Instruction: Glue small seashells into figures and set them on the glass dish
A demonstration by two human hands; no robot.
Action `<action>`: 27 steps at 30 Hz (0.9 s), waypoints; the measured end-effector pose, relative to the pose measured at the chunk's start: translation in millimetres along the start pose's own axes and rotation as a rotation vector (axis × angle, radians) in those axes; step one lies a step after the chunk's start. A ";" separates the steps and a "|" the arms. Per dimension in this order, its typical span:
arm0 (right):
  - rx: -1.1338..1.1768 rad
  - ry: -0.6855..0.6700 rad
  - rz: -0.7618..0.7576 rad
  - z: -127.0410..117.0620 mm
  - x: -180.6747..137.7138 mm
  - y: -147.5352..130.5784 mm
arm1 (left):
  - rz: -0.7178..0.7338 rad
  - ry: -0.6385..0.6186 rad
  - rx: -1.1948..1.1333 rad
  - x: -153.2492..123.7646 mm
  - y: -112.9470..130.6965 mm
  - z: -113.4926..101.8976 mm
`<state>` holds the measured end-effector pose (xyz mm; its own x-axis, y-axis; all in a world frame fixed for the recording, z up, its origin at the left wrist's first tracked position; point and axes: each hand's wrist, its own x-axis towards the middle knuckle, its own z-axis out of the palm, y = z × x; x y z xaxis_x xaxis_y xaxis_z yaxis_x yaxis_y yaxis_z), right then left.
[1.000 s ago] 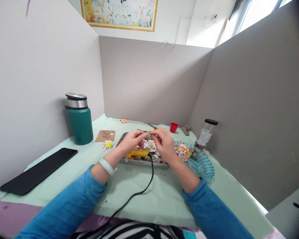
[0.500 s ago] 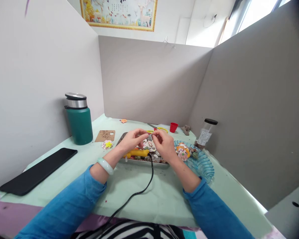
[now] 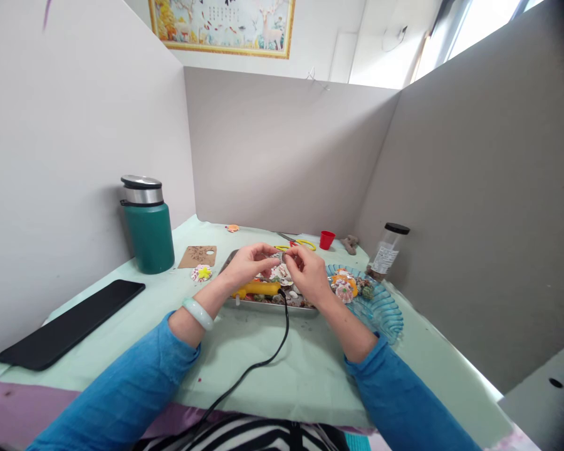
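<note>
Over a metal tray [image 3: 263,307] of shells and small stones, my two hands meet fingertip to fingertip. My left hand [image 3: 254,263] has its thumb and fingers drawn together in a pinch; what lies in it, if anything, is too small to name. My right hand [image 3: 306,266] also pinches, with a tiny dark bit showing at its fingertips. Below them, a yellow glue gun [image 3: 261,289] lies across the tray, its black cord [image 3: 258,365] trailing toward my lap. White shells [image 3: 282,274] show between the hands.
At right, a blue scalloped plate [image 3: 388,316] carries decorated shells, with a clear jar [image 3: 388,254] behind it. Scissors [image 3: 305,245] and a red cup [image 3: 327,239] stand beyond the tray. A green flask [image 3: 148,232], brown card [image 3: 197,256], flower-like shell piece [image 3: 201,273] and black mat [image 3: 75,322] are left.
Both hands stay nearly in place over the tray, with only slight finger movement. The whole view has shifted by a few pixels.
</note>
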<state>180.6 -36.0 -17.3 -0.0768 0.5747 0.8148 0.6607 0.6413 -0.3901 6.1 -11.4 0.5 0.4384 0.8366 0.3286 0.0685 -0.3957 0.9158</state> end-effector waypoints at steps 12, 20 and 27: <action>-0.003 0.002 0.000 1.5 -1.0 -0.5 | -0.027 -0.052 -0.102 -2.4 1.5 -1.2; -0.008 0.013 -0.005 -0.1 0.1 -3.1 | -0.002 -0.054 -0.085 -1.6 0.8 -1.2; -0.050 0.012 -0.048 1.1 -1.9 -0.9 | -0.016 -0.060 -0.083 -1.5 -0.8 -1.5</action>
<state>179.4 -37.2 -19.0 -0.1008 0.5372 0.8374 0.6930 0.6419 -0.3283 4.0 -11.7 -0.4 0.4911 0.8173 0.3013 0.0028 -0.3474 0.9377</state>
